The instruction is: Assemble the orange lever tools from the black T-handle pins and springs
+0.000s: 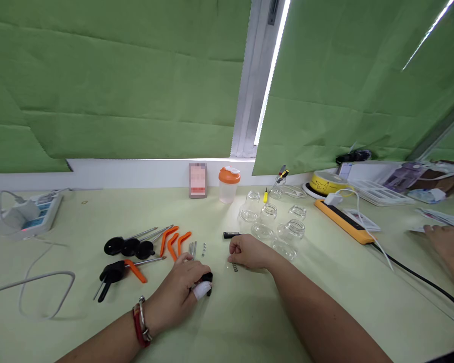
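Observation:
My left hand [181, 287], with a white wrap on its thumb, is closed round a small black part [207, 277] low over the table. The fingers of my right hand [247, 251] are pinched at the tabletop beside a small dark spring-like piece [235, 267]; whatever they hold is too small to make out. A black ribbed piece [231, 235] lies just behind them. Thin metal rods [192, 248] and tiny clear bits [204, 249] rest beyond my left hand. Orange curved handles [172, 245] and black round parts with metal shafts [130, 247] lie further left.
Several glass jars [263, 231] stand behind my right hand. An orange-lidded cup [228, 185] and a phone [197, 180] are by the wall. An orange power strip [342, 222] with cables lies right, a white strip [41, 214] left. Another person's hand [448, 249] rests far right.

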Motion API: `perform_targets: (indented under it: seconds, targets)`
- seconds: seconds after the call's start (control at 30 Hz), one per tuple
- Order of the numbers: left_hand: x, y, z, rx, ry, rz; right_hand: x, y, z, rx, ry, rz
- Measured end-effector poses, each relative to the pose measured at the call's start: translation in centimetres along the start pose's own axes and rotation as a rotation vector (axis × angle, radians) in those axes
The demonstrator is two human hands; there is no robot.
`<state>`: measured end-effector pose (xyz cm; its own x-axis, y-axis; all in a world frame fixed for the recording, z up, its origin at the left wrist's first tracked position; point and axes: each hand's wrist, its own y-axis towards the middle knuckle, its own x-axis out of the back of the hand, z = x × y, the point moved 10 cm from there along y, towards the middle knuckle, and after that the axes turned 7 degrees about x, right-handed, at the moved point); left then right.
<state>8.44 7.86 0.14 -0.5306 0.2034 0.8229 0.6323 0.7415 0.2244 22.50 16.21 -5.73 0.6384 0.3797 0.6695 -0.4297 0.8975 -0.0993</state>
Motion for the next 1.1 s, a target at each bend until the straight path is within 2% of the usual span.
perform_targets:
  seconds: [0.1,0.3,0.5,0.77,1.1]
  targets:
    - [0.0,0.0,0.0,0.002,-0.004,-0.001,0.4,-0.2,1.2,0.049,-0.053,-0.03]
    - [-0.1,0.0,0.1,0.0,0.003,0.007,-1.3,-0.2,2.3,0.13,-0.033,0.105]
    - [-0.3,-0.1,0.3,-0.006,0.011,-0.002,-1.8,0.0,2.7,0.19,-0.094,0.121]
    - [-0.3,0.0,0.3,-0.011,0.01,-0.001,-1.9,0.0,3.2,0.211,-0.12,0.124]
    - [-0.2,0.1,0.0,-0.006,0.012,0.013,-1.8,-0.4,3.3,0.169,-0.126,0.107]
